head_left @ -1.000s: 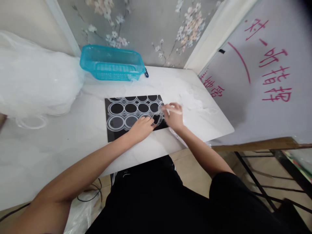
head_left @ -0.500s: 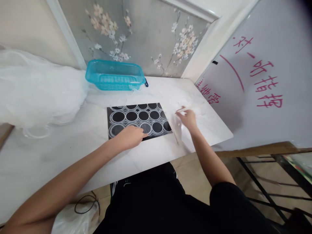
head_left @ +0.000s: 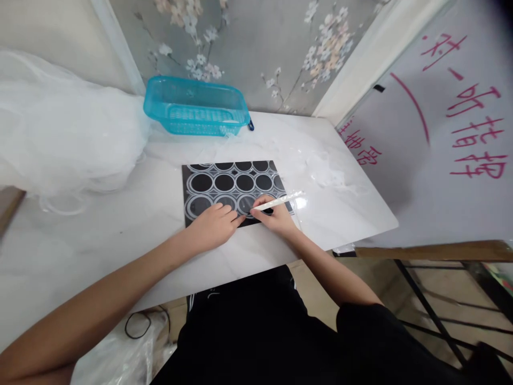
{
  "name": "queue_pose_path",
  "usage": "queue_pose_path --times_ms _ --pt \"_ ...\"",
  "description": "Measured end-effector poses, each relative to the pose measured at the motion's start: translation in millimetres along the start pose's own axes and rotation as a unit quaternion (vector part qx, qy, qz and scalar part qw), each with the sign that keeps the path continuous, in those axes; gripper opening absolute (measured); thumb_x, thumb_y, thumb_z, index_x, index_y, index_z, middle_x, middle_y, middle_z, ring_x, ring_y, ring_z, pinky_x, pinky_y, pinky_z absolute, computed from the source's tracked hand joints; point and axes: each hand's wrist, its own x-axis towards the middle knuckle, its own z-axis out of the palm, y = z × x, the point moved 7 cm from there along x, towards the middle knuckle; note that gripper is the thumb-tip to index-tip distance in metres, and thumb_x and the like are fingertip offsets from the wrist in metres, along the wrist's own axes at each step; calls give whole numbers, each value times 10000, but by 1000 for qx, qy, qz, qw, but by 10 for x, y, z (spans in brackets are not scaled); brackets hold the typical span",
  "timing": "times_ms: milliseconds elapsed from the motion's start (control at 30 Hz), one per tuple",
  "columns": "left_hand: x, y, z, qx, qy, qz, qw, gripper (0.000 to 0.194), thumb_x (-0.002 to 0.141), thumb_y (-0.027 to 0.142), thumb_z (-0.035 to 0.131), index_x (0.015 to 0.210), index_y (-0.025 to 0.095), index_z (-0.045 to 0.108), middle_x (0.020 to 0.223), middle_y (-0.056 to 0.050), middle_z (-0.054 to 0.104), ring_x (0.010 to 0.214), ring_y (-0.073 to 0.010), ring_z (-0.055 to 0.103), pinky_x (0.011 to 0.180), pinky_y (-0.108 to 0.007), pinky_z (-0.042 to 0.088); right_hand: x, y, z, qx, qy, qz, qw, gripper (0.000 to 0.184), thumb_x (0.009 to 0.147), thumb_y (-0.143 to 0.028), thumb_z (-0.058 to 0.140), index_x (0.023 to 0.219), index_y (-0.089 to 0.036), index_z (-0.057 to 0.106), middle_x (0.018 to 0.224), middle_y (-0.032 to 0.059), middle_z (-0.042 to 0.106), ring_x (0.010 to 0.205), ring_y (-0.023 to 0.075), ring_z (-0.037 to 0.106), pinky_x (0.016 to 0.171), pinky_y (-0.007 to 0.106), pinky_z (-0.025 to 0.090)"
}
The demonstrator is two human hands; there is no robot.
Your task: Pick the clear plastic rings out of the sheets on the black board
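Left hand (head_left: pixel 214 224) is resting on the near edge of the black sheet (head_left: pixel 224 182) with light rings, its fingers lying bent and pointing toward the right hand (head_left: pixel 276 214); whether they are gripping anything, cannot tell. Right hand is grasping the white pen-like stick (head_left: pixel 276 202), thumb and fingers pinching it near its left end, the rest sticking out up and to the right over the hand; its tip is hiding at the fingertips, so contact with the sheet is not showing clearly. Both hands are sitting just beside each other over the sheet's near row of rings. Sheet is lying flat on the white table (head_left: pixel 100 251), near the front edge, right in front of the person. Blue basket (head_left: pixel 156 107) is standing behind the sheet near the wall panel (head_left: pixel 240 48) with flowers, a small dark blue object (head_left: pixel 251 124) lying just beside its right end. Big heap of whitish plastic (head_left: pixel 68 128) is covering the table's back left; pale scraps (head_left: pixel 324 174) are lying to the right of the sheet. Whiteboard (head_left: pixel 401 203) with red writing is standing past the table's right end
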Motion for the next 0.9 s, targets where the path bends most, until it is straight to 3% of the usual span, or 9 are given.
queue_pose_path --times_ms 167,633,767,900 --pt "8 4 5 0 12 -2 1000 273 910 116 426 1078 137 641 705 -54 575 706 -181 474 612 -342 268 -53 50 -9 6 18 5 1000 128 799 -323 629 852 -215 673 867 36 690 872 208 637 827 360 497" --pt "24 -5 60 -21 -7 -14 1000 290 904 120 429 1106 129 637 723 -61 583 727 -188 471 623 -341 262 -51 40 -8 -27 17 -14 999 119 811 -320 619 827 -237 703 854 34 713 889 223 631 816 376 512" --pt "45 -32 96 -55 -29 -20 998 274 893 147 459 1089 136 650 736 -61 598 748 -193 484 639 -336 283 -117 -78 14 -108 1 -101 989 117 846 -301 589 842 -264 700 856 18 730 989 230 606 875 403 498" --pt "66 -71 118 -85 -55 -28 994 265 874 180 490 1081 159 653 745 -53 613 771 -202 499 653 -328 305 -272 -207 135 -240 -23 -211 947 148 893 -243 534 844 -268 672 1054 -3 710 1225 237 502 1044 475 371"
